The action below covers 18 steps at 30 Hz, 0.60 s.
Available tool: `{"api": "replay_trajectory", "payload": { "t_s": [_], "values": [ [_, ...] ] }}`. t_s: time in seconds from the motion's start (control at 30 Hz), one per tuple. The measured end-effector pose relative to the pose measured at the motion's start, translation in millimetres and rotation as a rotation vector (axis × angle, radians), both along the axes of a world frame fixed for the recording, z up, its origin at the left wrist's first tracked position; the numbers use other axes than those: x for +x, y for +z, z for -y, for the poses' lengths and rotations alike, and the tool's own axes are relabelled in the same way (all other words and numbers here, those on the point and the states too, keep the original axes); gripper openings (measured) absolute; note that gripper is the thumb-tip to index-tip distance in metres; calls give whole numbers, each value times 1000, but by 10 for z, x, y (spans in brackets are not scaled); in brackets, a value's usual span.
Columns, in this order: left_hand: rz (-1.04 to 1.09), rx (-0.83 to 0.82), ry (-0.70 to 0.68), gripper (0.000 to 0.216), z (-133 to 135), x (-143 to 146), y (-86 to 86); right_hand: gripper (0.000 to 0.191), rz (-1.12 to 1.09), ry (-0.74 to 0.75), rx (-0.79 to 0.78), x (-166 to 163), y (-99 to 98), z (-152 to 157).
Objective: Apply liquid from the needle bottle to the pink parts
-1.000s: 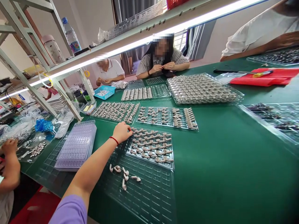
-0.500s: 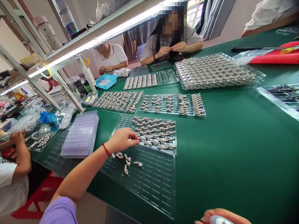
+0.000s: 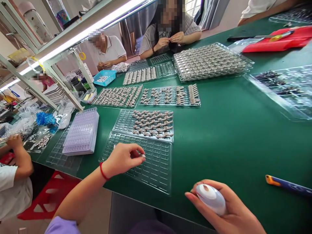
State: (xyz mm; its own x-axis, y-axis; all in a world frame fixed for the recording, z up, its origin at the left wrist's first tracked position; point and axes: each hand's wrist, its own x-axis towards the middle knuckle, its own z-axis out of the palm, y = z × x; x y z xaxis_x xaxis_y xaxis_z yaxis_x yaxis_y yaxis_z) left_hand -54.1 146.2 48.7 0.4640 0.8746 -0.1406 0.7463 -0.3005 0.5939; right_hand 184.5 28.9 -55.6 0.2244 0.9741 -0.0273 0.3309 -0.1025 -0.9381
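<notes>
My left hand (image 3: 125, 157), with a red cord at its wrist, is closed in a pinch over a clear compartment tray (image 3: 156, 167). A small white earbud piece (image 3: 142, 156) shows at its fingertips, mostly covered by them. My right hand (image 3: 229, 204) wraps round a smooth, rounded white and pale-blue object (image 3: 211, 199) with a brown spot, just above the table's front edge; its kind is not clear. Behind the first tray, another tray (image 3: 123, 119) carries rows of earbud pieces (image 3: 153, 123). Loose pieces near my left hand are largely hidden by it.
Filled trays (image 3: 170, 96) and a tall tray stack (image 3: 212, 61) stand farther back. A pale purple tray stack (image 3: 81, 131) is on the left beside the shelf post. A blue pen-like tool (image 3: 287, 185) lies at right. Co-workers sit across and at left.
My left hand has come back from the filled tray toward me, over the nearer tray, pinching a piece. My right hand has risen into view with the rounded object. The view has shifted.
</notes>
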Motion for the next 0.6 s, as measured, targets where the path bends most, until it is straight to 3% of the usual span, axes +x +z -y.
{"api": "replay_trajectory", "payload": {
  "t_s": [0.13, 0.2, 0.3, 0.37, 0.43, 0.53, 0.6],
  "values": [
    [567, -305, 194, 29, 626, -92, -137, 43, -34, 92, 41, -143, 60, 70],
    [729, -439, 261, 36, 894, -116, -278, 41, -41, 168, 93, -217, 62, 117],
    [901, -503, 463, 26, 1169, -108, -469, 38, -42, 223, 129, -277, 43, 191],
    [940, -510, 603, 28, 1268, -90, -544, 37, -42, 227, 142, -291, 27, 234],
    [912, -528, 659, 36, 1317, -79, -576, 37, -43, 218, 152, -296, 14, 270],
    [780, -415, 596, 23, 1339, -83, -581, 38, -26, 201, 114, -293, 1, 316],
    [634, -167, 505, 11, 1341, -93, -581, 40, 4, 175, 119, -277, -7, 346]
  ]
}}
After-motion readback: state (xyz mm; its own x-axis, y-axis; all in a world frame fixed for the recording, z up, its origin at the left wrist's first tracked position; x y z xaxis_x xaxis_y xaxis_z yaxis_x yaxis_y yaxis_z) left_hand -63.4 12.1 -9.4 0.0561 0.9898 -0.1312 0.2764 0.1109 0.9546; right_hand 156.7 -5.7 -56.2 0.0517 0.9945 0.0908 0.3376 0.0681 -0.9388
